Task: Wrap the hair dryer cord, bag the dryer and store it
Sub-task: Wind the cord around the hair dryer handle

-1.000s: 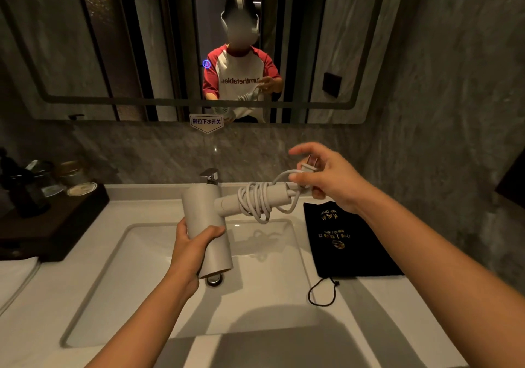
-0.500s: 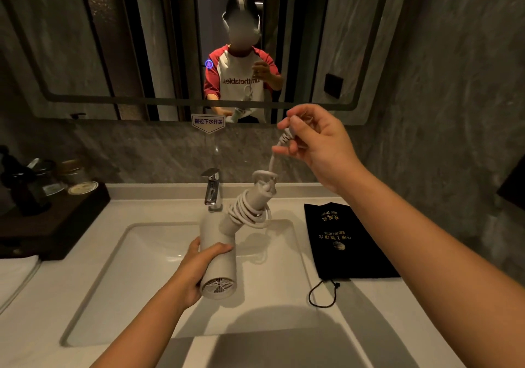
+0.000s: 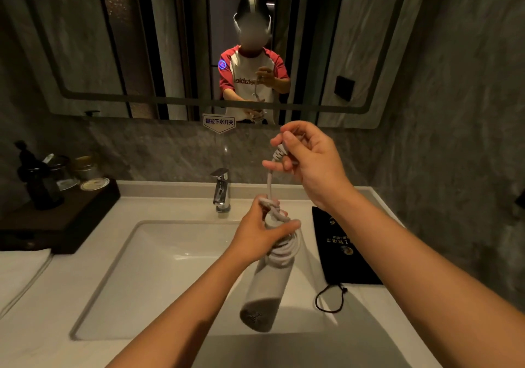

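A grey hair dryer hangs over the sink with its barrel end toward me. Its white cord is coiled around the handle. My left hand grips the handle at the coils, near its upper end. My right hand is higher up and pinches the plug end of the cord, pulling the last stretch of cord straight up from the handle. A black drawstring bag with gold print lies flat on the counter to the right of the sink.
A white basin with a chrome faucet fills the counter's middle. A dark tray with bottles and jars stands at the left. A folded white towel lies at the near left. The mirror and stone walls close in behind and on the right.
My left hand shifted from the dryer's barrel up to the wrapped handle, and the dryer swung over to the right. My right hand stayed raised, holding the plug end above it.
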